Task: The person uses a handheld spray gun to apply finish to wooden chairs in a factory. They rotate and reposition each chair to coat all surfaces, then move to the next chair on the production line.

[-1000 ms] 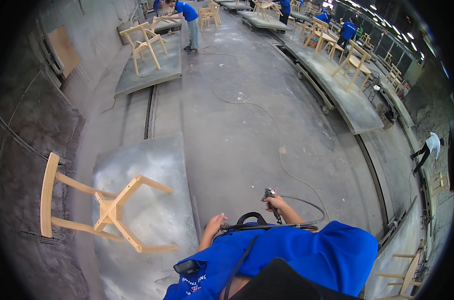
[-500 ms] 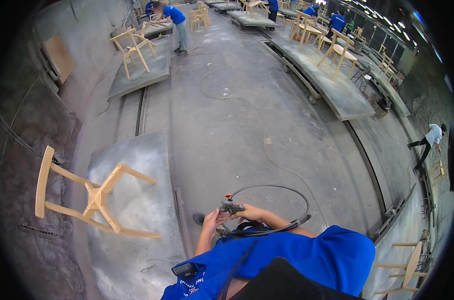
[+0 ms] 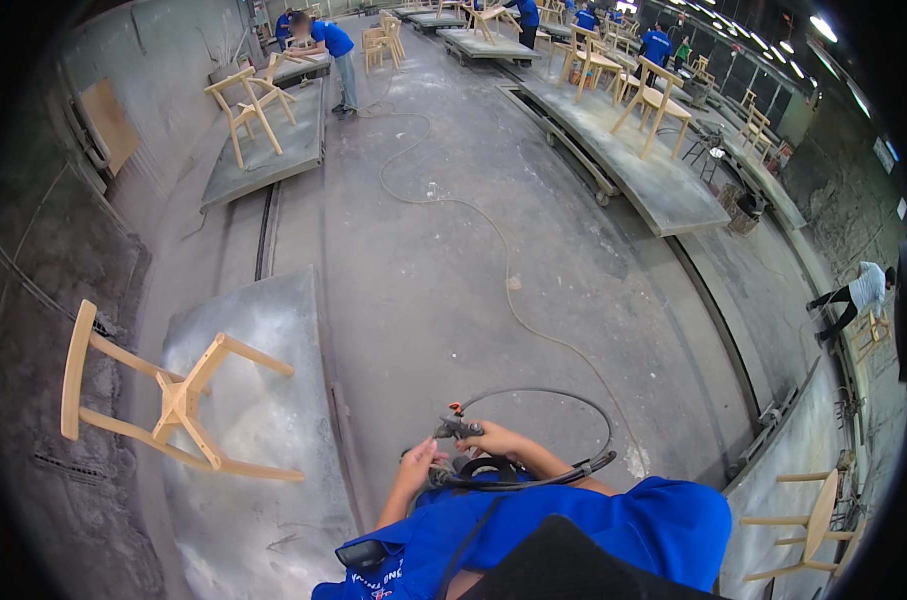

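In front of my waist, my right hand (image 3: 495, 438) is closed round a dark spray gun (image 3: 457, 427) with an orange-red part on top. A black hose (image 3: 573, 394) loops from the gun to the right and back over my right forearm. My left hand (image 3: 420, 464) is just left of and below the gun, its fingers curled together; whatever they hold is too small to make out. To the left, an unfinished wooden chair frame (image 3: 181, 405) without a seat lies on a grey metal platform (image 3: 258, 545).
More platforms carry pale chairs: one at far left (image 3: 273, 160), a long one at far right (image 3: 673, 195). Floor rails (image 3: 718, 320) run alongside. A thin hose (image 3: 498, 235) snakes across the floor. Co-workers (image 3: 331, 45) stand farther off, one at the right (image 3: 858, 295).
My left hand has drawn slightly down and away from the spray gun, its fingers curling in. The view has shifted a little; the person at the right is bending lower.
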Available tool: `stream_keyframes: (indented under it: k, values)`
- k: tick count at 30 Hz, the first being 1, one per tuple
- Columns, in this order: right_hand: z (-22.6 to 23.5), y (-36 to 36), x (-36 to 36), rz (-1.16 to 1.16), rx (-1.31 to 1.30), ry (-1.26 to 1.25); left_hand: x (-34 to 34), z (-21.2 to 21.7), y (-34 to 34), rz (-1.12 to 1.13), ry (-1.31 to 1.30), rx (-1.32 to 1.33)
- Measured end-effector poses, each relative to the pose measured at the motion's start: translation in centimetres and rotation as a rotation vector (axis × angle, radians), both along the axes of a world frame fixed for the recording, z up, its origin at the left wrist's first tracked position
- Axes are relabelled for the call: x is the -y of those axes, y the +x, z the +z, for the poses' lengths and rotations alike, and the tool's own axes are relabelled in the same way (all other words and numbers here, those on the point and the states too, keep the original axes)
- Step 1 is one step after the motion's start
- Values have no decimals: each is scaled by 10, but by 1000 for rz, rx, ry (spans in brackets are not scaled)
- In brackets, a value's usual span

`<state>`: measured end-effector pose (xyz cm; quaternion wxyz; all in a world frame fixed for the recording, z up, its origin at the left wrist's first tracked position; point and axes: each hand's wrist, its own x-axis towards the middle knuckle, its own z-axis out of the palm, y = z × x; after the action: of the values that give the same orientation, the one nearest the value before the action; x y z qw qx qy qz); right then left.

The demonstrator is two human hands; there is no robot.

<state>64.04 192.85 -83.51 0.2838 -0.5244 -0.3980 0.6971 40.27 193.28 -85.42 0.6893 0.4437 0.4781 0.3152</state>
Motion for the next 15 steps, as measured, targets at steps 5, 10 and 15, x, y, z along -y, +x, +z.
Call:
stream_keyframes:
  k: [5,10,15]
  values:
    - [-7,63,-15,-277,279,-90,20,19,3,-428,405,-308]
    - [70,138,-12,-99,1246,409,0,50,16,-369,456,-254]
    - [160,146,-52,-34,1305,689,-16,75,45,-380,741,-116]
